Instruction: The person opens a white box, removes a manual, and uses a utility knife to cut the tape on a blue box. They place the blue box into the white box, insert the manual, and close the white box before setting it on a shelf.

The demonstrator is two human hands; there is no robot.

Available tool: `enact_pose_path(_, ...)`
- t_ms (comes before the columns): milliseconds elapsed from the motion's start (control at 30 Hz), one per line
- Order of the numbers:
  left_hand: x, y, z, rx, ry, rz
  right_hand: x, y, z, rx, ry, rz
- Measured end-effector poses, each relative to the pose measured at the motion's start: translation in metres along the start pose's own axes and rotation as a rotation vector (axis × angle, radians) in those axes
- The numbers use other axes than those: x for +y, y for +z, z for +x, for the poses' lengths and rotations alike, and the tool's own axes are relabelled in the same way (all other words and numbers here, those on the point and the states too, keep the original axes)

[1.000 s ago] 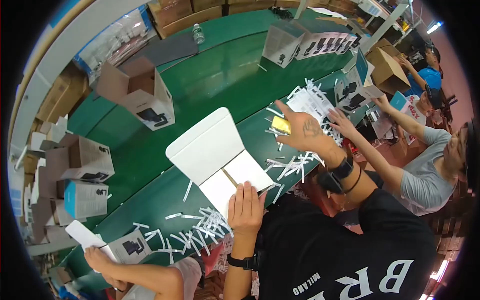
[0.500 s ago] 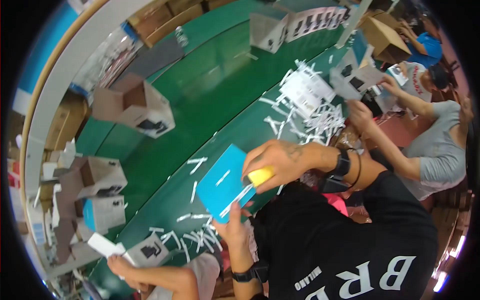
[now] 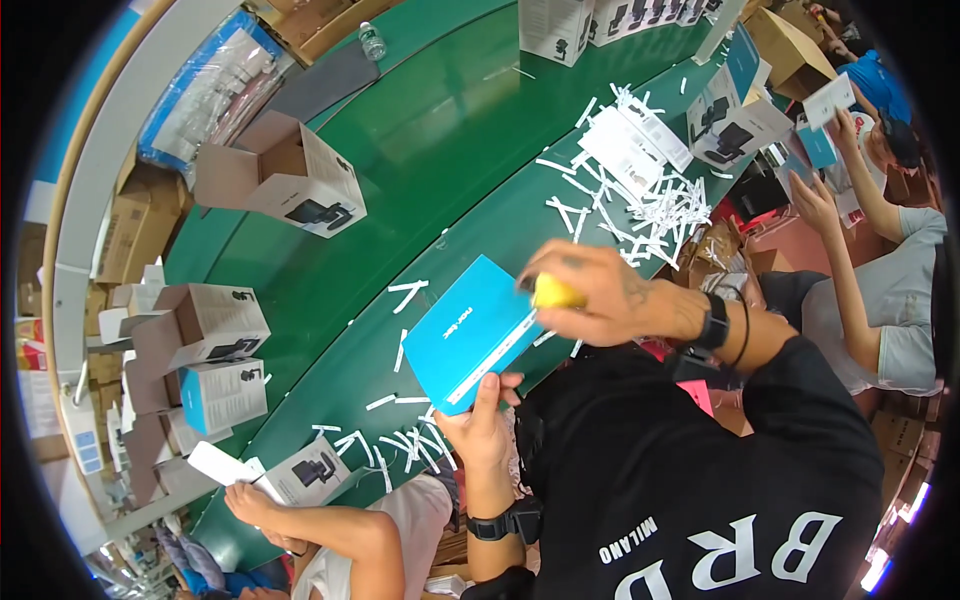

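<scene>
My left hand [image 3: 478, 425] grips the near lower corner of a flat blue box [image 3: 465, 325], thumb along its side. A white strip with small dark marks runs down that side. My right hand [image 3: 590, 290] is closed round a small yellow tool [image 3: 558, 292], held just off the box's right corner. Motion blurs its fingertips, and the tool's exact kind does not show. Narrow white paper strips [image 3: 408, 295] lie on the green table beside the box.
A stack of white printed sheets [image 3: 635, 150] lies among a heap of paper strips [image 3: 665, 215]. An open carton [image 3: 325, 190] stands across the green table [image 3: 430, 175]. At lower left a co-worker's hand [image 3: 245, 500] holds a printed box; another person [image 3: 850, 300] works at right.
My right hand with the yellow tool has moved right, off the blue box's face and edge. The box has tilted, showing more of its side. The view has shifted slightly.
</scene>
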State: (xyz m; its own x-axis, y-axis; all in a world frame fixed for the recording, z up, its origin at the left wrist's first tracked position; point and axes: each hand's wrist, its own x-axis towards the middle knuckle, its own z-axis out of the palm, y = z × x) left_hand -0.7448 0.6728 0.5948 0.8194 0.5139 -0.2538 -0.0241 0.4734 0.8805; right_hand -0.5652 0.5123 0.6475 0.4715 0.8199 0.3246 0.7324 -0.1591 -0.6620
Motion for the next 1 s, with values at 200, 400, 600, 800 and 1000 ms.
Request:
enact_pose_path(200,-0.002,0.015,-0.002,0.119,0.069,-0.112,-0.021,-0.004,-0.036,-0.196,0.410,0.214)
enact_pose_path(400,-0.007,0.021,0.000,0.070,0.075,-0.076,-0.031,0.007,-0.029,-0.096,0.444,0.237)
enact_pose_path(600,-0.016,0.041,-0.007,0.080,0.187,-0.035,-0.040,0.027,-0.023,-0.066,0.883,0.814)
enact_pose_path(800,-0.014,0.033,-0.005,0.133,0.201,-0.008,-0.046,0.033,-0.023,0.041,0.556,0.325)
enact_pose_path(1000,0.003,0.023,-0.009,0.144,0.190,-0.030,-0.064,0.035,-0.020,0.069,0.488,0.184)
